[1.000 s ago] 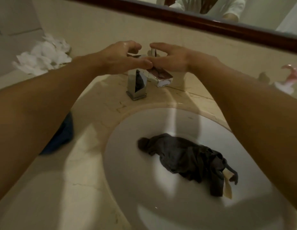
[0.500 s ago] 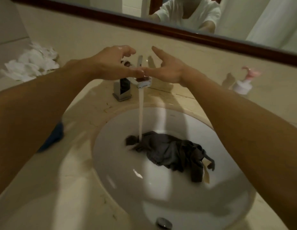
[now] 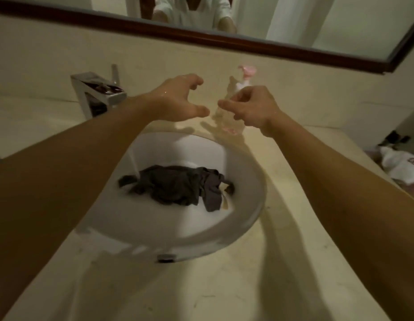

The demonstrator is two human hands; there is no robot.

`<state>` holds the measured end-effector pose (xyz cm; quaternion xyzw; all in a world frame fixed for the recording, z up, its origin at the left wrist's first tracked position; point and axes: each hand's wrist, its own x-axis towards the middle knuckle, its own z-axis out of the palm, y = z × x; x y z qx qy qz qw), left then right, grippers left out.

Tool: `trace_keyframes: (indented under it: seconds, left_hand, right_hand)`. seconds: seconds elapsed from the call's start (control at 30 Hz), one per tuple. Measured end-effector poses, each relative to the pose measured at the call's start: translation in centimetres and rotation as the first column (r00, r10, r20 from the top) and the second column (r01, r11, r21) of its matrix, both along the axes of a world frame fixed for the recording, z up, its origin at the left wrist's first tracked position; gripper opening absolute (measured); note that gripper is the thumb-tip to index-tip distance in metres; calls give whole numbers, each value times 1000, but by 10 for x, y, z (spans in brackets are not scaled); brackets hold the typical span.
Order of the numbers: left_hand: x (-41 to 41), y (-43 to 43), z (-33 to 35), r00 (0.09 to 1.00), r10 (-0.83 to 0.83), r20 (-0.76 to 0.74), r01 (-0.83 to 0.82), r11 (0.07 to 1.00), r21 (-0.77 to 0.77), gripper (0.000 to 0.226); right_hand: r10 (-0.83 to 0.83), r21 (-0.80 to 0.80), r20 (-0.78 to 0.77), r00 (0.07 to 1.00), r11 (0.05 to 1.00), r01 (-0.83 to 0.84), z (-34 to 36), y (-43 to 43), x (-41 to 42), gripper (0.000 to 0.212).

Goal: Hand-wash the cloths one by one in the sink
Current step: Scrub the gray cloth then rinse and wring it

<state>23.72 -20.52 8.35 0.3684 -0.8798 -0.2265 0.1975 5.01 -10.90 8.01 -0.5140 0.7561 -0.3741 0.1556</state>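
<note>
A dark grey cloth (image 3: 178, 186) lies crumpled in the white sink (image 3: 250, 181). A thin stream of water (image 3: 133, 162) from the chrome faucet (image 3: 97, 93) falls onto the cloth's left end. Both my hands are raised over the counter behind the sink, and neither holds anything. The fingers of my left hand (image 3: 180, 98) are spread and curved. My right hand (image 3: 254, 107) hangs with loosely curled fingers just in front of a clear soap pump bottle (image 3: 245, 74) with a pink top. The hand hides part of the bottle's body.
White cloth (image 3: 398, 167) lies on the counter at the far right edge. A dark-framed mirror (image 3: 201, 40) runs along the wall above. The beige stone counter (image 3: 294, 251) surrounds the sink, and a chrome fitting (image 3: 165, 257) sits at the sink's near rim.
Both hands left the faucet and moved right toward the soap bottle. Water started running half a second ago and still flows. The view has swung to the right.
</note>
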Motion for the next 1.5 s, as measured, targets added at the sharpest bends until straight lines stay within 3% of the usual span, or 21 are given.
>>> trace_keyframes:
  seconds: [0.1,0.23,0.37,0.47,0.57,0.7,0.87,0.93,1.03,1.07,1.2,1.3,1.5]
  left_hand:
    - [-34,1,-17,1000,-22,-13,23,998,58,83]
    - [-69,-10,-42,998,-42,-45,49,987,153,92]
    - [-97,-18,-67,988,-40,-152,79,962,261,85]
    - [-113,-17,-82,963,-45,-266,117,958,260,76]
    - [-115,-15,-84,940,46,-337,44,966,253,71]
    - [-89,-3,-79,917,91,-388,14,965,261,59]
    - [-37,40,-87,913,40,-406,204,818,538,71]
    - [-20,59,-93,890,3,-455,275,793,544,76]
    - [1,87,-104,892,-35,-451,287,815,504,34]
    - [7,91,-109,899,-29,-438,266,828,493,31]
    - [33,95,-129,912,-22,-410,264,796,545,46]
    - [43,100,-139,895,-9,-445,297,757,582,51]
    - [39,95,-147,901,64,-430,240,751,615,50]
  right_hand:
    - [-135,-62,92,987,988,141,-17,5,-24,35]
    - [-223,-62,111,968,971,231,-34,-5,-45,68]
    - [-135,-21,146,980,990,140,-55,-27,-52,97]
    - [-126,-66,169,978,988,139,-65,-45,-56,82]
    - [-192,-110,122,974,973,205,-60,-51,-54,72]
    - [-82,-115,153,985,988,100,-58,-32,-41,65]
    - [55,35,121,991,998,-60,-56,10,-5,58]
    - [71,97,66,995,992,-77,-57,28,14,61]
    - [93,176,34,995,980,-98,-64,51,39,64]
    - [99,190,21,995,977,-101,-68,55,46,65]
    - [121,145,9,993,982,-121,-78,67,71,91]
    - [179,14,27,983,984,-180,-89,64,79,117]
    - [267,-74,27,963,962,-264,-103,45,82,93]
